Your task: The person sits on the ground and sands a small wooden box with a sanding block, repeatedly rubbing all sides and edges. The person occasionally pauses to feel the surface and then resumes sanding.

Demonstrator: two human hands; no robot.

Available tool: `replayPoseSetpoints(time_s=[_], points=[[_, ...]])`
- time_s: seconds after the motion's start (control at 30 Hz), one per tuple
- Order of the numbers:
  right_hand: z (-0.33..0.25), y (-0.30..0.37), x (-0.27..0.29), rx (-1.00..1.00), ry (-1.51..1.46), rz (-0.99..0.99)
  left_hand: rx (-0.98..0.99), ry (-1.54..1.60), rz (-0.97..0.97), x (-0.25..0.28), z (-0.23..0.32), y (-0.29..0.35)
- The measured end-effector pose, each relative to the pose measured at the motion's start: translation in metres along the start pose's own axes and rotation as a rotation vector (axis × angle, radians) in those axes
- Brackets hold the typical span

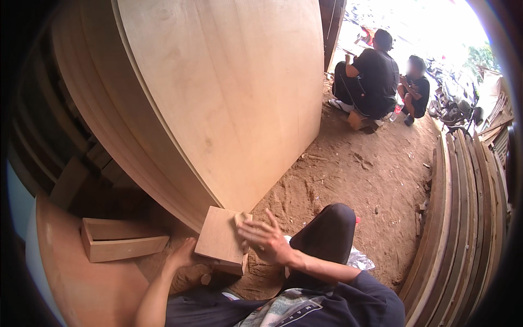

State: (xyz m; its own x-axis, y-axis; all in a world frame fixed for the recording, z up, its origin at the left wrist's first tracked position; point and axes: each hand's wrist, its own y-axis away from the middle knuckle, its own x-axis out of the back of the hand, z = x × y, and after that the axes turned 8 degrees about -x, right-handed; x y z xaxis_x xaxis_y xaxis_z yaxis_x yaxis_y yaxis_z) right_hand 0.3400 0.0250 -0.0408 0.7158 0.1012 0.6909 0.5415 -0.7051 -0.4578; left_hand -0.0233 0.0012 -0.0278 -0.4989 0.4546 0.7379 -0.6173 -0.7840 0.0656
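Note:
A small wooden box (222, 235) with a flat, pale panel facing up stands in front of me, tilted slightly. My left hand (181, 255) grips its left side, some fingers hidden by the panel. Over the right edge of the panel is my right hand (266, 237), one finger raised. Its other fingers press a small tan piece (242, 219), perhaps folded sandpaper, against the wood; its exact kind is unclear. To the left, an open rectangular wooden frame (128, 248), like a drawer, lies on a curved brown board (81, 283).
Large plywood sheets (229, 92) lean upright just beyond the box. Long planks (463, 218) are stacked along the right. Two people (376, 76) crouch on the sandy ground (354, 163) at the back, near a motorcycle (455, 103). Crumpled clear plastic (359, 259) lies by my knee.

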Motion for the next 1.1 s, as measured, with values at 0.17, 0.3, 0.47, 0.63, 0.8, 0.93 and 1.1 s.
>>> replayPoseSetpoints(time_s=[0.17, 0.3, 0.47, 0.63, 0.8, 0.93, 1.1], points=[[-0.017, 0.006, 0.007, 0.135, -0.013, -0.029, 0.041, -0.026, -0.003, 0.013, 0.027, -0.006], [0.004, -0.011, 0.007, -0.208, 0.034, 0.147, 0.084, 0.015, 0.016, 0.006, 0.021, -0.005], [-0.023, 0.005, 0.000, 0.042, -0.070, 0.044, 0.043, -0.031, 0.029, -0.001, 0.003, -0.003], [-0.010, -0.013, 0.015, -0.098, 0.018, 0.028, -0.022, -0.036, 0.034, -0.008, -0.014, 0.004], [-0.013, 0.000, 0.013, 0.015, -0.076, 0.026, 0.092, -0.108, -0.105, 0.024, 0.020, -0.005], [-0.008, -0.013, 0.025, -0.100, 0.079, 0.064, -0.025, -0.022, 0.037, 0.034, 0.029, -0.001], [-0.031, -0.002, 0.013, 0.020, -0.032, 0.064, 0.054, 0.035, 0.114, 0.048, 0.042, 0.003]])
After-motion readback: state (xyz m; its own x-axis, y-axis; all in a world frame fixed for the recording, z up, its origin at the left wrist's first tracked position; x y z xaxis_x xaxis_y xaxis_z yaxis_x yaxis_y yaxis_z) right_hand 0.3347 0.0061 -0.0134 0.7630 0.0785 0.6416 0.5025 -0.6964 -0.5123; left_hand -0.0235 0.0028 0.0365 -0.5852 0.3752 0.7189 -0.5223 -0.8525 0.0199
